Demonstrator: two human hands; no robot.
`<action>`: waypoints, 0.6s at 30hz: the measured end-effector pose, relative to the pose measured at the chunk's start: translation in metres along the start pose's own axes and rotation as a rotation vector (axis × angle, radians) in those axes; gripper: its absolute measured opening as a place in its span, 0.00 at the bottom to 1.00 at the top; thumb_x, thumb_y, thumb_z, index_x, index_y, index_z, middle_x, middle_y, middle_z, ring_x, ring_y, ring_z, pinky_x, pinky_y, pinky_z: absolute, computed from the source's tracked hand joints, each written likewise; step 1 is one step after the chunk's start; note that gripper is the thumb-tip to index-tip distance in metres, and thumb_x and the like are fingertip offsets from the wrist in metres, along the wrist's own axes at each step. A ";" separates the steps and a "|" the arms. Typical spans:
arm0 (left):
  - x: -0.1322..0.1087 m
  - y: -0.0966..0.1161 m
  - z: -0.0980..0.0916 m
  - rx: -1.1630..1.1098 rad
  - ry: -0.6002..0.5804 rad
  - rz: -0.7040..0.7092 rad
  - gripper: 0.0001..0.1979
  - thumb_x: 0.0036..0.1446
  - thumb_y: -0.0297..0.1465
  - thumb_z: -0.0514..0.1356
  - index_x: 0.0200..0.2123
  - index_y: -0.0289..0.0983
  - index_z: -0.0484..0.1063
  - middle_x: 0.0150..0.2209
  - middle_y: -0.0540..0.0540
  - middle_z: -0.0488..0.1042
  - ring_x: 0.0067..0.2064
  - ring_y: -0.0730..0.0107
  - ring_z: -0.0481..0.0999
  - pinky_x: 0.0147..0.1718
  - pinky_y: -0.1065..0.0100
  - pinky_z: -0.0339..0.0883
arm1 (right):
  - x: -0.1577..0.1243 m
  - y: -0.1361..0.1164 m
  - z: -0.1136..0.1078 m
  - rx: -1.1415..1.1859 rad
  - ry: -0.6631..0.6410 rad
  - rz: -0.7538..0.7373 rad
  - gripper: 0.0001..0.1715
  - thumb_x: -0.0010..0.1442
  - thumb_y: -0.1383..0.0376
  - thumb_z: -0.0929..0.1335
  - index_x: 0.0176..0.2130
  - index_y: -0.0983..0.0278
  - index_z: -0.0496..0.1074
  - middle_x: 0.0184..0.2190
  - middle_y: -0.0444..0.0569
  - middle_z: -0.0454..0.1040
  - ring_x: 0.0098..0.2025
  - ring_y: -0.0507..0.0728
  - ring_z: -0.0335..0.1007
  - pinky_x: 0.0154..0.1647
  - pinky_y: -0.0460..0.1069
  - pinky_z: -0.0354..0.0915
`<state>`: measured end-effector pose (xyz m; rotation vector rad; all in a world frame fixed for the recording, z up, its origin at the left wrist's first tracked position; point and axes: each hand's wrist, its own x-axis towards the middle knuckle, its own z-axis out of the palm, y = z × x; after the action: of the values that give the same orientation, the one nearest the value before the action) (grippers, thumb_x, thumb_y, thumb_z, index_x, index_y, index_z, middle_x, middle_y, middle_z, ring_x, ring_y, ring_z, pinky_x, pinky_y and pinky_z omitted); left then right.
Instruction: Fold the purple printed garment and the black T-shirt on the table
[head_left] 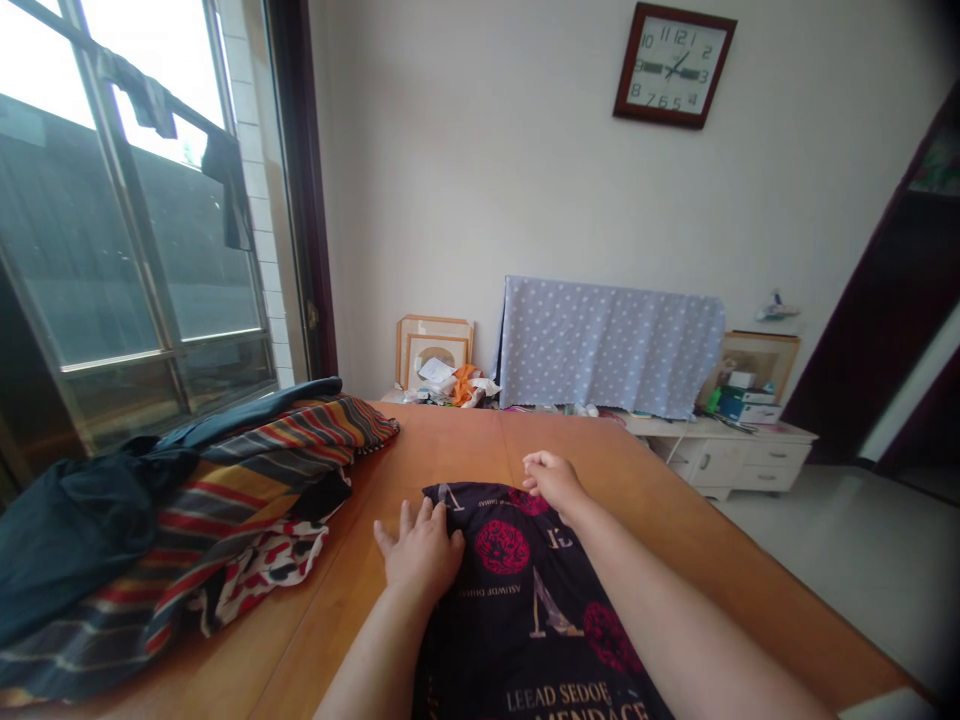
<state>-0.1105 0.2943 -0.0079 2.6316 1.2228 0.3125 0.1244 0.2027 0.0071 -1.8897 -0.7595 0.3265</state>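
A dark cloth (487, 630) with red round medallions and pale lettering lies on the wooden table (637, 480) in front of me; its near end runs out of view. My left hand (421, 550) rests at the cloth's far left edge, fingers spread, partly on the cloth and partly on the wood. At the far right corner, my right hand (553, 480) has its fingers curled in. Whether those fingers pinch any cloth is hidden. My right forearm covers part of the cloth's right side.
Left on the table is a heap of clothes: a striped garment (247, 470), dark blue cloth (82, 540) and a red-white-black patterned piece (274, 565). Beyond the table stand a white cabinet (739, 460) and something draped with polka-dot cloth (607, 345). A window (187, 230) is left.
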 end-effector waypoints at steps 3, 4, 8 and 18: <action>-0.002 0.006 -0.005 -0.038 0.025 0.097 0.27 0.62 0.41 0.48 0.64 0.45 0.63 0.70 0.44 0.54 0.72 0.48 0.43 0.63 0.30 0.29 | -0.005 0.007 -0.033 0.027 0.069 0.024 0.12 0.62 0.61 0.62 0.41 0.64 0.70 0.33 0.50 0.76 0.31 0.52 0.75 0.28 0.44 0.68; -0.003 0.008 -0.006 -0.058 0.023 0.145 0.27 0.64 0.41 0.47 0.64 0.45 0.62 0.70 0.45 0.54 0.72 0.51 0.44 0.64 0.32 0.30 | -0.009 0.011 -0.042 0.020 0.077 0.033 0.12 0.62 0.61 0.62 0.41 0.64 0.70 0.32 0.50 0.76 0.30 0.52 0.75 0.28 0.44 0.68; -0.007 0.014 -0.002 -0.097 -0.066 0.266 0.30 0.64 0.48 0.47 0.65 0.44 0.60 0.71 0.45 0.53 0.72 0.52 0.45 0.65 0.33 0.31 | -0.030 0.033 -0.057 -0.064 0.042 0.058 0.10 0.58 0.60 0.65 0.34 0.64 0.72 0.26 0.46 0.74 0.25 0.52 0.72 0.25 0.44 0.63; -0.005 0.009 0.008 -0.033 -0.127 0.270 0.33 0.62 0.50 0.46 0.67 0.45 0.59 0.71 0.45 0.51 0.72 0.49 0.46 0.62 0.27 0.33 | -0.042 0.060 -0.044 -0.080 0.104 0.034 0.06 0.47 0.64 0.72 0.23 0.62 0.72 0.21 0.43 0.71 0.27 0.51 0.64 0.28 0.45 0.54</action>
<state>-0.1051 0.2836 -0.0131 2.7407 0.8177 0.2031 0.1380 0.1278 -0.0323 -1.9804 -0.6794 0.2200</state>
